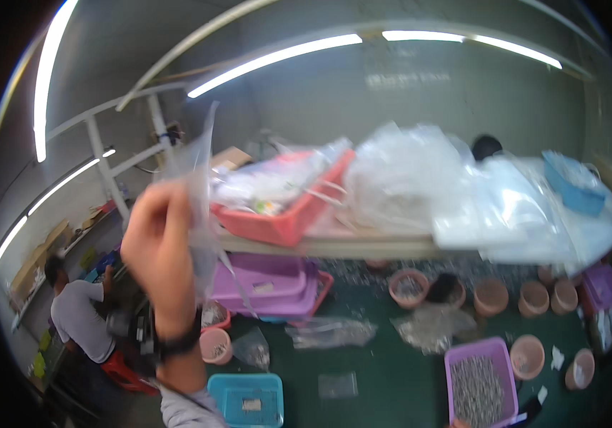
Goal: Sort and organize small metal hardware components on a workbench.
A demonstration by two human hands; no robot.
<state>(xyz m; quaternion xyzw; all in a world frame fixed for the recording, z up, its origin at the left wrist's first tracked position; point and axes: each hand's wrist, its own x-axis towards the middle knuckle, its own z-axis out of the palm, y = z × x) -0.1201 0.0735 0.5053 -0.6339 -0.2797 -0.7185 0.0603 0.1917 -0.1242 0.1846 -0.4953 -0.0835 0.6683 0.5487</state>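
Note:
My left hand (162, 239) is raised on the left side, a dark strap around its wrist. Its fingers are closed on a clear plastic bag (204, 192), which hangs upright and is smeared by motion. Behind the bag, on the shelf, stands a red basket (277, 222) filled with plastic-wrapped items. Only a small bit of skin at the lower edge, seemingly my right hand (458, 424), shows beside a purple basket (450, 378) of small grey metal-looking parts. The rest of that hand is out of the picture, so its grip is hidden.
Clear bags (406, 171) and a blue basket (573, 187) crowd the shelf (384, 247). On the green table (391, 392) are a teal tray (252, 378), stacked purple bins (266, 278), several small pots (491, 296) and a flat clear bag (338, 386). A person (84, 314) sits at far left.

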